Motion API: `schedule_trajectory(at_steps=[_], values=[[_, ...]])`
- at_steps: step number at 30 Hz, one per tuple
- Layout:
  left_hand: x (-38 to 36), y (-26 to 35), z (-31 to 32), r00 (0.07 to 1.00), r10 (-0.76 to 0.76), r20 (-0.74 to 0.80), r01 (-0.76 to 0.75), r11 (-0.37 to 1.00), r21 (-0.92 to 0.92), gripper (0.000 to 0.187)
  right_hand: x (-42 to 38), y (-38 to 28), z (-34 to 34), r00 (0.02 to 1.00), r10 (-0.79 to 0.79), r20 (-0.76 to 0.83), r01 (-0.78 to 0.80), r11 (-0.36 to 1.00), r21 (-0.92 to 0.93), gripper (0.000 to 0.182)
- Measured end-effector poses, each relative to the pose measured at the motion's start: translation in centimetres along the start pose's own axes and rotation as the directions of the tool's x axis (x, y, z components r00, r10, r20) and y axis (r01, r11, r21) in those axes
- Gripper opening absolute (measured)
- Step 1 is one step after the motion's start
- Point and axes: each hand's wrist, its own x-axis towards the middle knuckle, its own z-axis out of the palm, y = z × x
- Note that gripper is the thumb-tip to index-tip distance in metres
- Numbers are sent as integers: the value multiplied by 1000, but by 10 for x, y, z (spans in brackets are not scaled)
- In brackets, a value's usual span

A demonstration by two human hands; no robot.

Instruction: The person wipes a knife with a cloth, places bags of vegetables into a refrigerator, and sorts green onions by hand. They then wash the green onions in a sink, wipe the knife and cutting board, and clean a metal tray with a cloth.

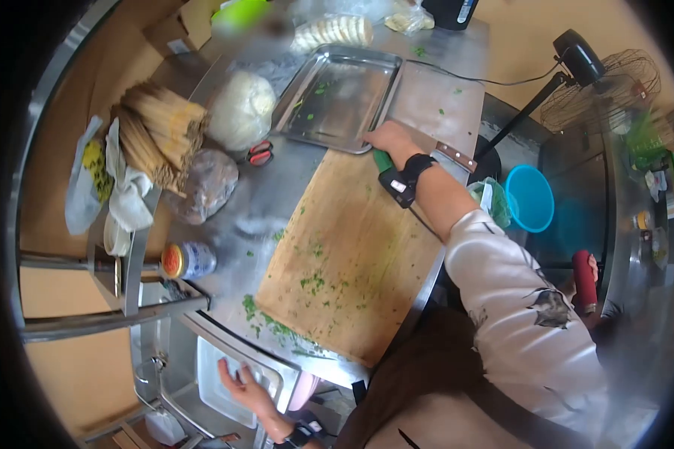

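Observation:
At the far edge of the wooden cutting board (359, 232), my right hand (392, 140) grips the near right corner of a shallow metal tray (335, 141). A few green leaf bits lie in the tray. Chopped greens (312, 282) are scattered on the board and along its left edge. My left hand (251, 394) is low at the lower left, over a white plastic tub (216, 378), with its fingers apart and nothing in them. To the right of my right hand, a knife with a wooden handle (455, 156) lies by the board.
Red-handled scissors (260, 153), a jar (189, 260), bagged food (241, 111) and bundled sticks (161, 131) are on the left. On the right stand a fan (579, 58) and a blue basin (530, 198). Another person's hand holds a red cylinder (584, 280).

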Motion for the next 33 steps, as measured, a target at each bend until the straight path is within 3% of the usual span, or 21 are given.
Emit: schedule_trajectory(at_steps=[1,4,8,10,14,15,17,19,20,21,24,27,29,30,31,32,33], values=[[-6,14,19,997,-8,73,12,998,-56,47,4,-1,2,1000,-16,6,16,999,-45,53],[-24,72,69,968,13,249,50,968,-245,46,18,11,-5,997,46,61,-58,976,209,42],[-20,109,110,852,-76,517,324,854,-408,58,-13,22,-16,999,48,-17,-33,867,497,40],[-16,124,129,816,-49,575,389,784,-484,66,-75,6,-34,985,23,171,-133,736,664,35],[-15,132,165,820,59,569,424,604,-675,67,-196,-5,-5,958,-233,164,3,586,811,33],[-18,138,171,837,77,542,407,574,-711,65,-222,-7,3,950,-269,161,38,609,792,33],[-26,149,169,928,-46,370,339,521,-783,39,-265,-12,13,927,-342,152,113,643,758,33],[-32,151,151,969,-157,191,245,517,-820,27,-282,-13,14,814,-436,384,96,752,652,34],[-33,140,136,967,-165,196,255,560,-788,31,-287,-11,9,738,-465,489,109,797,594,35],[-33,127,117,964,-172,203,266,601,-754,34,-277,-16,-6,597,-305,742,116,948,296,37],[-42,112,70,964,-197,176,263,653,-710,36,-276,-23,-32,600,-397,695,77,893,443,36],[-57,106,37,970,-189,151,241,700,-673,31,-302,-54,-12,665,-669,332,103,522,846,31],[-65,96,33,984,-149,99,176,701,-691,33,-336,-90,22,529,-837,138,254,312,915,31],[-69,95,33,989,-125,76,142,700,-700,34,-352,-112,32,337,-935,108,379,239,894,38],[-73,99,34,993,-104,53,113,727,-677,35,-367,-127,59,161,-982,-98,641,29,767,47],[-77,87,42,990,-110,-94,8,694,-720,36,-388,-139,81,140,-983,-116,631,-2,776,50],[-79,94,34,993,-95,-71,19,720,-694,36,-398,-159,83,31,-980,-197,683,-123,720,48]])
